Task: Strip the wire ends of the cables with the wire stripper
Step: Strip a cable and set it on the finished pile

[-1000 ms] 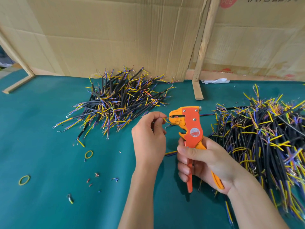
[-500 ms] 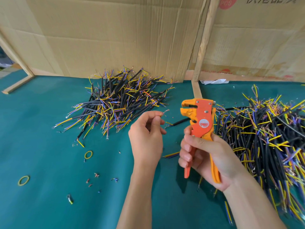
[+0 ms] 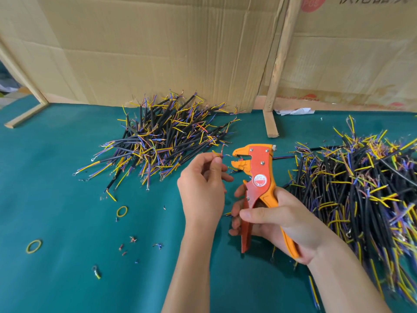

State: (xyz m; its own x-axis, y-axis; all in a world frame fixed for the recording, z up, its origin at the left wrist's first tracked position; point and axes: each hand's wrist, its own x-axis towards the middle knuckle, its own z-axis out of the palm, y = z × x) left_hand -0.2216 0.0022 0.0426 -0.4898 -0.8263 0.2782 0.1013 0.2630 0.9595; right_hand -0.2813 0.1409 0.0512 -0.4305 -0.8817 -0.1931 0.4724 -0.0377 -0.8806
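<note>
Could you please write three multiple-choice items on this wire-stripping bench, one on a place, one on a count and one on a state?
1. Where does the larger cable pile lie?
A. right of the wire stripper
B. left of the left hand
C. on the cardboard

2. How many yellow rubber bands lie on the green mat?
A. none
B. two
C. five

3. What is the right hand doing?
A. resting flat
B. gripping the wire stripper's handles
C. lifting a rubber band

Answers:
1 A, it spreads right of the wire stripper.
2 B, one near the smaller pile, one further left.
3 B, its fingers wrap the handles while the left hand pinches wire ends.
</note>
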